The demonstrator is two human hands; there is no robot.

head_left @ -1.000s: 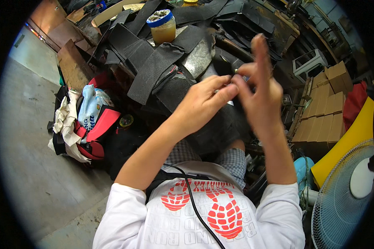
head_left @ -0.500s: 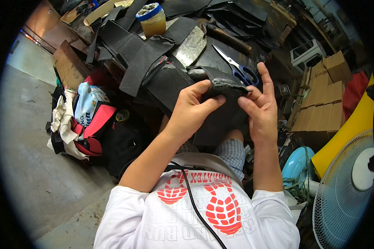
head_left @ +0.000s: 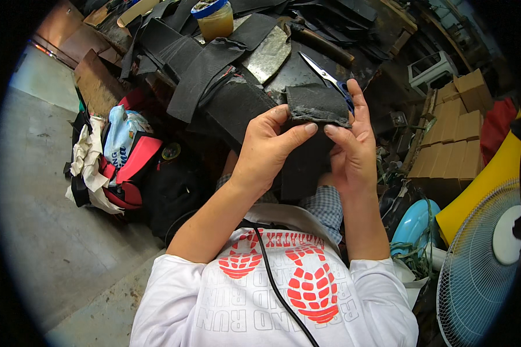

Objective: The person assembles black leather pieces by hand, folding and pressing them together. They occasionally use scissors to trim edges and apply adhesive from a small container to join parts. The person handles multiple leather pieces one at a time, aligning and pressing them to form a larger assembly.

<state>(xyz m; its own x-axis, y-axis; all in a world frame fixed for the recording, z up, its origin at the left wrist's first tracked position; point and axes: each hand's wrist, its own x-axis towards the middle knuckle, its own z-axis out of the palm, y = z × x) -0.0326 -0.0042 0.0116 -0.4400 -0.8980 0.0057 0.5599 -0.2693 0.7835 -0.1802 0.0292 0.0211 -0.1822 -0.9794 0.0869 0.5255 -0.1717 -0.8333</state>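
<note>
Between my two hands I hold a piece of black sheet material (head_left: 317, 102) with a rough, greyish folded edge facing me. My left hand (head_left: 267, 141) pinches its left end, thumb along the near edge. The right end is gripped by my right hand (head_left: 353, 141), its thumb on the edge and index finger raised. Just beyond the piece lie scissors (head_left: 321, 70) with dark blue handles, partly hidden by it and my right fingers. Another black sheet (head_left: 298, 168) hangs below my hands over my lap.
Black strips (head_left: 200, 81) are heaped across the worktable, with a blue-rimmed jar of yellowish paste (head_left: 216, 24) and a greyish plate (head_left: 268, 56). Cardboard boxes (head_left: 448, 153) and a fan (head_left: 480, 260) stand at right. Coloured scraps (head_left: 130, 162) lie in a pile at left.
The black piece has swung flatter, showing more of its upper face and covering more of the scissors' handles. My right hand has shifted slightly left, its index finger less spread.
</note>
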